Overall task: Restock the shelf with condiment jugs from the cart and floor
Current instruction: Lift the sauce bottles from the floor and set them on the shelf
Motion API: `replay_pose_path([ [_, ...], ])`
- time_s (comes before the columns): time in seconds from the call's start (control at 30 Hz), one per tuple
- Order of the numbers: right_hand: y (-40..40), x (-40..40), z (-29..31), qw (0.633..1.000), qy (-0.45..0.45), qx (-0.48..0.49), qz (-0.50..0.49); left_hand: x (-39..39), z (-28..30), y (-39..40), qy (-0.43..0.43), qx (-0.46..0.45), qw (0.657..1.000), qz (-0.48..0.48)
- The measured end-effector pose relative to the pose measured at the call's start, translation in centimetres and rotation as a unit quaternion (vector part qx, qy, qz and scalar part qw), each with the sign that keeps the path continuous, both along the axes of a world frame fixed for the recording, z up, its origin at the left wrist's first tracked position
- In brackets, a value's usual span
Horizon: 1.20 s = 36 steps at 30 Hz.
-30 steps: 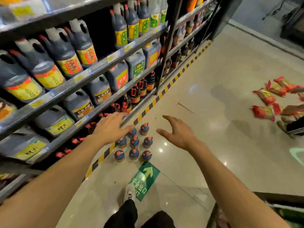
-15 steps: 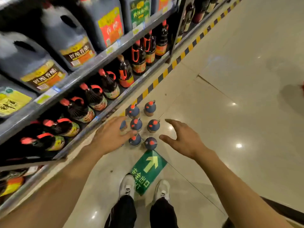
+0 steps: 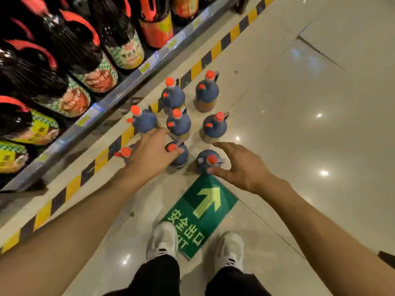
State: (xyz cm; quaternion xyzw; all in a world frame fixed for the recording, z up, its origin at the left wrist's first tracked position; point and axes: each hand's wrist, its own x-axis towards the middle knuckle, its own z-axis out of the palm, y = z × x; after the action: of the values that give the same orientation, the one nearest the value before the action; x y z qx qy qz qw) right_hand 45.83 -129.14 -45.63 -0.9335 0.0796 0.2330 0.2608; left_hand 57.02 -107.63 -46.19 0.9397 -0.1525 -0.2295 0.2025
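Note:
Several dark jugs with red caps stand on the floor in a cluster beside the shelf. My left hand [image 3: 150, 153] hovers over the near-left jugs, its fingertips reaching the cap of the near-middle jug [image 3: 178, 153]; it partly hides the near-left jug [image 3: 125, 152]. My right hand [image 3: 241, 165] is spread wide just right of the nearest jug [image 3: 208, 160], thumb near its cap, gripping nothing. More jugs stand farther off, such as the far-right jug [image 3: 207, 91].
The bottom shelf [image 3: 119, 97] runs along the left, lined with dark bottles with red handles. A yellow-and-black stripe [image 3: 198, 67] marks the floor at its foot. A green arrow floor sign [image 3: 201, 212] lies before my white shoes [image 3: 163, 240]. Bare tiles spread right.
My view has dropped closer to the floor jugs. Both hands have moved down and forward, from above the cluster to right at the nearest jugs' caps.

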Motion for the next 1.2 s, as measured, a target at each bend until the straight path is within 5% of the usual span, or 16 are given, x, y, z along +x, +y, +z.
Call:
replay_pose_path([
  [0.37, -0.5, 0.6, -12.0, 0.994, -0.078, 0.077, -0.004, -0.1, -12.3, -0.6, -0.152, 0.054, 0.985, -0.054],
  [0.83, -2.9, 1.4, -12.8, 0.985, -0.159, 0.063, -0.007, 4.0, -10.3, -0.3, -0.094, 0.027, 0.94, -0.327],
  [1.2, -3.4, 1.1, -14.1, 0.972, -0.185, 0.133, -0.054, 3.6, -10.8, -1.0, -0.086, -0.075, 0.935, -0.336],
])
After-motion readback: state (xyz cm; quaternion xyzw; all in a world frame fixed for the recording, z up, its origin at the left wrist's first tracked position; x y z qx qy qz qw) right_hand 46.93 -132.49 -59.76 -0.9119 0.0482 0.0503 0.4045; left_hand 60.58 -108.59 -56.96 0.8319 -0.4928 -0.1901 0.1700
